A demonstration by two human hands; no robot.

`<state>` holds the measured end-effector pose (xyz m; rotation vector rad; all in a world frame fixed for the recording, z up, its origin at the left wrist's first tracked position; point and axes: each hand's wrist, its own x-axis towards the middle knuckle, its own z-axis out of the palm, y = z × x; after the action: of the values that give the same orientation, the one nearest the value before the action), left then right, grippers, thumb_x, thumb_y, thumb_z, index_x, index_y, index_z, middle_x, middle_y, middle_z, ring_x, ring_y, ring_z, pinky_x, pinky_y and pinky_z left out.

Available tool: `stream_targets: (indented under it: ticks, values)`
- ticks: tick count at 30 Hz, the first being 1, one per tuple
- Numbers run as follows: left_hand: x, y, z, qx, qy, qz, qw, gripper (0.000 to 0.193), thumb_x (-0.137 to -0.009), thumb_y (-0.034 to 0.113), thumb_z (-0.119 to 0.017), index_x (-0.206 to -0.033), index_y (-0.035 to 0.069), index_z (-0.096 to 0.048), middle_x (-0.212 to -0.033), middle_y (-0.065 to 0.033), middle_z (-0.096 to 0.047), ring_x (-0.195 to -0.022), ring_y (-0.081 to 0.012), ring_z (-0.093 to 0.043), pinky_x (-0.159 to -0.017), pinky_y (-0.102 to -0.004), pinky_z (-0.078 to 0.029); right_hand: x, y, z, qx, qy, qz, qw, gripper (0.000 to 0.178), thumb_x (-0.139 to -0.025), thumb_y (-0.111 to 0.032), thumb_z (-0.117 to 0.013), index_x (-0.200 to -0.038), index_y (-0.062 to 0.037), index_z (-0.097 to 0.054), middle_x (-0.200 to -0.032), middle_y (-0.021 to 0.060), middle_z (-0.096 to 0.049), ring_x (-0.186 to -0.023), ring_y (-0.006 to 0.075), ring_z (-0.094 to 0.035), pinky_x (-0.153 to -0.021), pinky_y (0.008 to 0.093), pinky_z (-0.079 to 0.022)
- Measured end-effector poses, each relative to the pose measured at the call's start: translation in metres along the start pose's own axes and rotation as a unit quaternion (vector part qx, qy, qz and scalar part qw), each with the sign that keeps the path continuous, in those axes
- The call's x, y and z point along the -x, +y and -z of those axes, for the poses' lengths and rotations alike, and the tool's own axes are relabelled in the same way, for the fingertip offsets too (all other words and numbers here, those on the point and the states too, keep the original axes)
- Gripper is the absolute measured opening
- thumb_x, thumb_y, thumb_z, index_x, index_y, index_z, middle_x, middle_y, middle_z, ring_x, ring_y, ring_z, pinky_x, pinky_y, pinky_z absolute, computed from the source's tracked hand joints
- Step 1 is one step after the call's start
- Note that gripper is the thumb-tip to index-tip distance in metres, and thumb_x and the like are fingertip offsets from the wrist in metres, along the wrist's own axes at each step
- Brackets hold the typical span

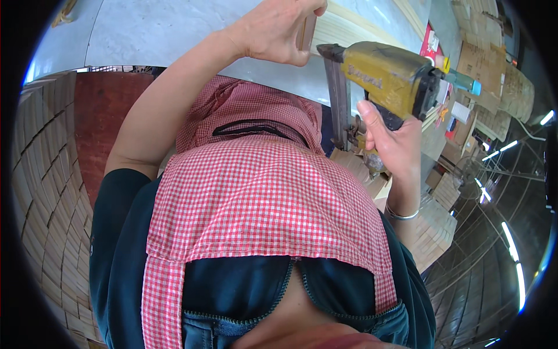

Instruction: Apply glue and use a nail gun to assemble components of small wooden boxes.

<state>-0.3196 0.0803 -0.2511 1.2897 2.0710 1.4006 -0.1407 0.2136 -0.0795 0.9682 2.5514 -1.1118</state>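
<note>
My right hand (pixel 392 139) is wrapped round the handle of a yellow and black nail gun (pixel 383 78), its thumb along the near side of the grip. The gun's dark nose and magazine point left, close to a small wooden piece (pixel 307 32). My left hand (pixel 276 32) is closed on that piece at the table's near side, thumb and fingers on either side of it. Part of the piece lies behind the fingers and the top edge cuts off some of the hand. Pale wooden strips (pixel 357 32) lie just beyond, partly behind the gun.
The light grey tabletop (pixel 145 32) spans the top. Wooden pieces (pixel 46 192) are stacked high at my left beside a dark red panel (pixel 96 128). On the right stand a bottle with a blue cap (pixel 475 87), cardboard (pixel 479 70) and more stacked wood (pixel 430 232).
</note>
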Motion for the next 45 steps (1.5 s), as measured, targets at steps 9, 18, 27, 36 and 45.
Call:
stream_targets:
  ticks: [9,18,27,36,45]
  values:
    - [0.001,-0.007,-0.004,0.032,0.034,-0.05,0.998,0.062,-0.061,0.023,-0.076,-0.11,0.004,-0.044,-0.111,-0.0195,-0.053,-0.097,-0.0353,-0.055,-0.09,-0.0406,-0.047,-0.024,-0.013,0.004,0.033,-0.009,-0.019,0.999,0.028,-0.088,-0.022,-0.079,-0.098,0.003,-0.073,-0.063,0.0014,-0.063,-0.043,0.0088,-0.048,-0.042,0.0231,-0.037]
    - [0.0,-0.006,-0.003,0.036,0.025,-0.044,0.998,0.065,-0.06,0.024,-0.076,-0.113,0.002,-0.045,-0.111,-0.0199,-0.053,-0.097,-0.0357,-0.055,-0.092,-0.0411,-0.046,-0.03,-0.022,0.007,0.048,-0.028,-0.032,0.998,0.028,-0.088,-0.023,-0.079,-0.097,0.003,-0.073,-0.06,0.0019,-0.061,-0.043,0.0087,-0.047,-0.041,0.023,-0.035]
    - [0.008,-0.011,-0.007,0.151,0.109,-0.102,0.977,0.06,-0.073,0.024,-0.075,-0.119,-0.002,-0.046,-0.106,-0.0179,-0.057,-0.095,-0.0316,-0.058,-0.091,-0.0405,-0.048,-0.035,-0.023,0.02,0.055,-0.019,0.001,0.998,0.029,-0.088,-0.023,-0.078,-0.099,0.0034,-0.07,-0.059,0.0016,-0.06,-0.043,0.0082,-0.048,-0.041,0.0222,-0.037]
    - [-0.03,0.0,-0.005,0.244,0.106,0.308,0.913,0.04,-0.083,0.018,-0.07,-0.113,-0.002,-0.051,-0.088,-0.0078,-0.059,-0.077,-0.0191,-0.058,-0.074,-0.03,-0.051,-0.06,-0.021,0.032,0.018,-0.003,0.02,1.0,0.032,-0.088,-0.025,-0.078,-0.1,0.0036,-0.069,-0.057,0.0015,-0.058,-0.041,0.0084,-0.047,-0.039,0.0223,-0.038]
    - [-0.034,0.012,-0.014,0.227,0.131,0.334,0.905,0.032,-0.084,0.015,-0.068,-0.107,0.001,-0.051,-0.081,-0.0039,-0.055,-0.071,-0.0147,-0.054,-0.067,-0.0264,-0.049,-0.08,-0.024,0.038,0.041,-0.031,0.05,0.997,0.033,-0.088,-0.025,-0.078,-0.101,0.0041,-0.07,-0.058,0.002,-0.058,-0.04,0.0081,-0.047,-0.038,0.0221,-0.039]
